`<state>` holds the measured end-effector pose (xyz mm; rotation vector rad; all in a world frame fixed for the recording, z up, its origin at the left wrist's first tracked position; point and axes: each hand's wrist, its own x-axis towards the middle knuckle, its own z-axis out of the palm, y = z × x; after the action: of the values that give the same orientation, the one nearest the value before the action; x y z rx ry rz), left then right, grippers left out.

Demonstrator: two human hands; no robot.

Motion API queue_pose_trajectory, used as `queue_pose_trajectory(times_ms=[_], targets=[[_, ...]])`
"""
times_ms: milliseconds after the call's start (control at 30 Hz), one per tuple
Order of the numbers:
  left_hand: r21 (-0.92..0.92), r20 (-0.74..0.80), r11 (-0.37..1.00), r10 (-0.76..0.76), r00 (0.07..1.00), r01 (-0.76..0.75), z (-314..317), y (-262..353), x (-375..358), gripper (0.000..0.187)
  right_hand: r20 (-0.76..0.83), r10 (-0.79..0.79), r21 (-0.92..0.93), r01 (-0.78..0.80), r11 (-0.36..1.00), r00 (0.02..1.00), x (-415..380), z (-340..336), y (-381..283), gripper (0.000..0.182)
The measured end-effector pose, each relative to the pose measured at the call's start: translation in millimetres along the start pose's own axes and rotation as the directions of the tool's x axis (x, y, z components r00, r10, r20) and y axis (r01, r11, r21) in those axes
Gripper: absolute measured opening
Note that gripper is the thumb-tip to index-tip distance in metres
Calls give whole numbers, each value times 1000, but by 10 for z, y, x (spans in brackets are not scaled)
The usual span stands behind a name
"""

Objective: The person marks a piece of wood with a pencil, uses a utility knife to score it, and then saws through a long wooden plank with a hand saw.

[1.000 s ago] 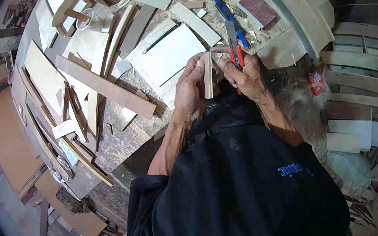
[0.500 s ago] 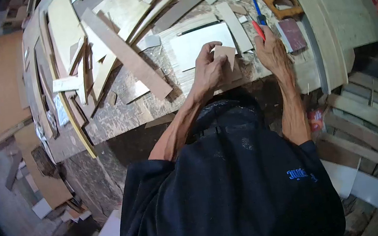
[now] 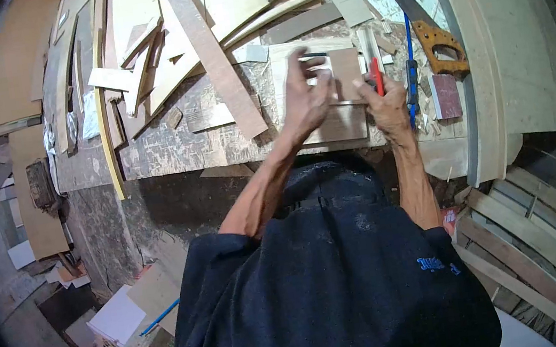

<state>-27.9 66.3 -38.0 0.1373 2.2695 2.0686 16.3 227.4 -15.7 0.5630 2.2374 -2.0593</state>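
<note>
My right hand (image 3: 389, 108) is closed around a red-handled tool (image 3: 378, 76), whose tip is hard to make out. Its thumb lies at the edge of a small brown rectangular panel (image 3: 346, 70). Just left of that panel, my left hand (image 3: 307, 99) is smeared by motion, its fingers apart and curved, with nothing seen in them. Under the hands lies a pale board (image 3: 338, 127) at the bench's front edge. A dark, thin stick (image 3: 314, 55) shows partly behind my left fingers.
A wooden-handled saw (image 3: 440, 47), a blue and black tool (image 3: 411, 78) and a maroon block (image 3: 445, 96) lie to the right. Long wood strips (image 3: 213, 55) and offcuts cover the left of the bench (image 3: 170, 156). Timber pieces (image 3: 512, 241) stand below on the right.
My left hand has let go of the small brown panel, which now sits against my right thumb. The right hand has shifted left and down with the red-handled tool; the view has turned.
</note>
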Motion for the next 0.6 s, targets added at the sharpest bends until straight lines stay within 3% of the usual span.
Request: queue_pose_trajectory(times_ms=[67, 100, 133, 200, 267, 367, 467, 600], targets=[[239, -37, 955, 187, 982, -173, -438, 90, 32, 53, -80, 6, -139, -17, 990, 997, 210, -229, 232, 23], [446, 4, 841, 340, 940, -306, -736, -47, 119, 55, -120, -77, -240, 46, 970, 990, 280, -312, 239, 24], [626, 36, 743, 276, 961, -237, -991, 121, 125, 57, -154, -162, -341, 101, 935, 975, 336, -389, 243, 25], [927, 160, 302, 224, 961, -225, -1429, 44, 256, 68, -173, -118, -413, 36, 910, 978, 415, -527, 266, 27], [937, 283, 188, 82, 956, -293, -1642, 146, 346, 70, -170, -137, -429, 52, 902, 976, 416, -575, 302, 28], [878, 466, -129, 17, 885, -460, -1833, -38, 404, 72, -201, -118, -462, 12, 887, 972, 387, -568, 369, 27], [813, 560, -65, -186, 807, -579, -1840, -27, 519, 66, -252, -122, -311, 39, 950, 960, 369, -521, 482, 29], [732, 660, -103, -139, 739, -673, -1850, 45, 646, 53, -312, -178, -398, 42, 917, 933, 445, -537, 520, 30]])
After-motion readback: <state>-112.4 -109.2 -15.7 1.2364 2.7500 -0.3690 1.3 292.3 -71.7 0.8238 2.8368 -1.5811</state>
